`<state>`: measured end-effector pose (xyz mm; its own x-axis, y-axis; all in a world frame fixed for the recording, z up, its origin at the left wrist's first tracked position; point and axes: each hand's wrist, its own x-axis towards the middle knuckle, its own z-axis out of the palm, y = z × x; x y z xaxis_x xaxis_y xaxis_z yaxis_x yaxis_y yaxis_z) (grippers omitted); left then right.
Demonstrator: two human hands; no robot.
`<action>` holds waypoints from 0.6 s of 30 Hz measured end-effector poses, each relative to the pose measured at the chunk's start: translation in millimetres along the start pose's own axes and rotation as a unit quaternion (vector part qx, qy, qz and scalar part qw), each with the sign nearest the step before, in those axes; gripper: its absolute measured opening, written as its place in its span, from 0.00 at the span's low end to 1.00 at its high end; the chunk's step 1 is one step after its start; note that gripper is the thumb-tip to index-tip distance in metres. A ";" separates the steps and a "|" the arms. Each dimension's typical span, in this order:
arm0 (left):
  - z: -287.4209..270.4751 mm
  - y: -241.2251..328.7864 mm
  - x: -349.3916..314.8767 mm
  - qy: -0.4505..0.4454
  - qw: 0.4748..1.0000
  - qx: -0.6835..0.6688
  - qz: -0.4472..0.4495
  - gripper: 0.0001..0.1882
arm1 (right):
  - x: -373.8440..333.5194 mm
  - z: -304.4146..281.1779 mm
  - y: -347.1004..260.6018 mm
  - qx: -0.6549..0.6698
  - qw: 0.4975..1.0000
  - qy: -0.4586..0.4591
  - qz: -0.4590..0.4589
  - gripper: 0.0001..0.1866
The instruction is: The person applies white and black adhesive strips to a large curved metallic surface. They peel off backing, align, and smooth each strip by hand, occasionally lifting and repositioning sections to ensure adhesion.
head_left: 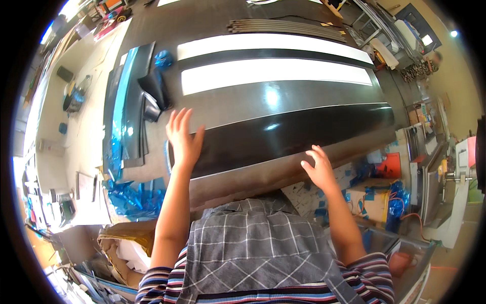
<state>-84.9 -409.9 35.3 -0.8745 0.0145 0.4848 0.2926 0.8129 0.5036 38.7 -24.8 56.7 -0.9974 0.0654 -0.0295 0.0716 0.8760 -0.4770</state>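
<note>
A long black glossy panel with pale edges lies across the near part of the dark worktable. Over its left end is my left hand, fingers stretched and the thumb apart; whether it touches the panel I cannot tell. My right hand, its fingers spread, is by the table's near edge, just on my side of the panel. Neither hand holds anything. Beyond the panel lie two long white strips, roughly parallel to it.
Dark strips with bright blue film lie at the left, near a crumpled blue ball. Blue film scraps are heaped at the near left corner. Thin grey bars lie at the back. A cardboard box stands right of my right hand.
</note>
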 end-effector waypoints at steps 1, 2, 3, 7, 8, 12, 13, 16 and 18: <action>21.8 19.7 17.9 -0.029 0.999 -0.013 0.020 0.29 | 6.2 -8.1 6.6 0.012 1.000 0.003 0.002 0.20; 43.4 31.0 34.7 -0.055 0.998 -0.007 0.031 0.29 | 14.0 -15.5 12.8 0.028 1.000 0.003 0.002 0.19; 65.4 40.5 51.4 -0.078 0.996 0.000 0.042 0.29 | 24.3 -22.9 20.5 0.043 0.999 0.004 -0.001 0.19; 147.2 79.8 94.1 -0.163 0.985 0.051 0.000 0.30 | 70.5 -48.8 65.8 0.047 0.998 0.010 -0.040 0.19; 166.2 89.3 101.9 -0.184 0.981 0.059 -0.006 0.30 | 81.8 -57.6 82.1 0.051 0.998 0.010 -0.039 0.19; 220.7 90.0 125.1 -0.198 0.975 0.101 -0.029 0.34 | 136.9 -84.8 145.8 0.053 0.998 0.010 -0.041 0.19; 232.1 81.9 129.0 -0.182 0.977 0.107 -0.033 0.35 | 155.5 -93.8 160.4 0.046 0.998 0.011 -0.044 0.19; 248.2 80.9 147.4 -0.203 0.970 0.123 -0.049 0.37 | 210.0 -119.5 219.3 0.021 0.999 0.018 -0.020 0.21; 240.8 76.3 169.3 -0.247 0.960 0.128 -0.037 0.41 | 255.1 -130.1 250.6 0.010 0.999 0.011 -0.029 0.23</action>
<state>-303.7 -205.2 -16.4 -0.9843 0.1747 0.0248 0.1740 0.9380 0.2998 -197.1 273.5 43.9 -0.9995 0.0250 0.0189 0.0124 0.8691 -0.4944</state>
